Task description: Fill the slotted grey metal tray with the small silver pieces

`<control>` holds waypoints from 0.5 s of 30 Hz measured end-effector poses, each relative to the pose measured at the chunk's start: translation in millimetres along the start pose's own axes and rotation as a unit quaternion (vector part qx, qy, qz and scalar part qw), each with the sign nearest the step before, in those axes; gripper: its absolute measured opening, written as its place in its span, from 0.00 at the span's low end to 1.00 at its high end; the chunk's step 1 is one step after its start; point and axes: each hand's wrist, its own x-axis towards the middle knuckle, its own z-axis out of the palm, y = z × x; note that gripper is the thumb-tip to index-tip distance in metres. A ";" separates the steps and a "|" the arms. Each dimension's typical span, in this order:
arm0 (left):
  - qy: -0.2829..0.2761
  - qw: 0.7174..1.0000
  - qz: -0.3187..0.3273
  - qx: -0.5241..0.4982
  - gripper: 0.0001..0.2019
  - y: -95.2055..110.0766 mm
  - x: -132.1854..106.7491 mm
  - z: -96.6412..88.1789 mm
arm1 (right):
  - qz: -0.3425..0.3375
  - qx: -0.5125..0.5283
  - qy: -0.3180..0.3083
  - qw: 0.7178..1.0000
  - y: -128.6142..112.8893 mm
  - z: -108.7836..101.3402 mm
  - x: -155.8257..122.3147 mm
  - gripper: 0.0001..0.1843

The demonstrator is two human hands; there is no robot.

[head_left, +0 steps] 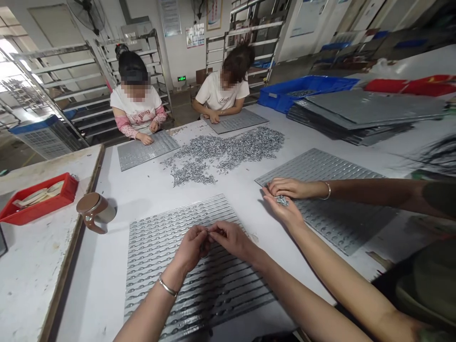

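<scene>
Over a grey panel (pixel 153 266) with rows of small glossy oval bumps, my two hands meet fingertip to fingertip. My left hand (pixel 194 244), with a bracelet on its wrist, is closed, its fingers curled inward. Its palm is mostly hidden. My right hand (pixel 233 240) is closed in a pinch against the left fingertips; whatever lies between them is too small to make out. Past the panel's far edge, a heap of small silvery-grey oval pieces (pixel 245 145) spreads over the white table (pixel 149 199).
A brown mug (pixel 96 211) stands left of my panel. At right, a co-worker's hands (pixel 285 199) hold similar pieces above another panel (pixel 331 209). Two people sit opposite with panels. A blue crate (pixel 306 88), stacked grey sheets (pixel 356 111) and a red tray (pixel 42 199) are around.
</scene>
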 end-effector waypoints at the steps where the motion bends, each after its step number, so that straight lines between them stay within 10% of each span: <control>1: -0.004 1.000 0.017 0.023 0.22 -2.3 1.0 0.7 | 0.008 0.009 -0.004 1.000 -0.3 -2.8 -0.7 0.09; 15: -0.030 0.998 0.022 0.055 0.22 1.9 -0.7 1.2 | 0.081 0.127 -0.015 0.988 -0.8 1.8 1.9 0.08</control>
